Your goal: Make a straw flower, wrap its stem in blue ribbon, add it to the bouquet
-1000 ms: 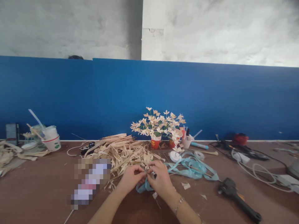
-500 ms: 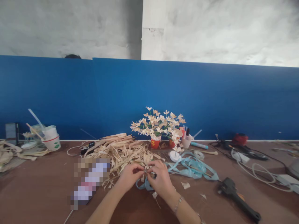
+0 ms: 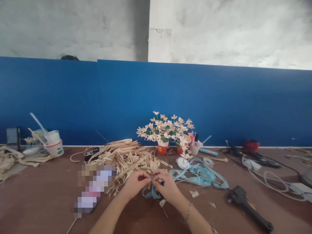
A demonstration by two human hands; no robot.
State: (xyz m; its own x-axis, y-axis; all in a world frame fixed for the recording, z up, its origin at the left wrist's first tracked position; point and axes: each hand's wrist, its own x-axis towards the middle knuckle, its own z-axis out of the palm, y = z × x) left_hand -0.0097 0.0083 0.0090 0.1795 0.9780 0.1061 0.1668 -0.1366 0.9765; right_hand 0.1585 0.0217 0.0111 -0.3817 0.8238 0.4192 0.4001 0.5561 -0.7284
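Pinched small piece (image 3: 151, 178) at risk of a slip

The left hand (image 3: 136, 184) and right hand (image 3: 166, 186) sit nearly together, fingertips pinched on the small piece above the bench (image 3: 46, 191). A loosened pinch could drop it among the pale dry strips (image 3: 131, 159); the blue ribbon (image 3: 149, 194) beneath could snag a finger (whether it joins the piece, I cannot tell). The piece looks thin and darkish, mostly hidden by fingers, its exact shape unclear.
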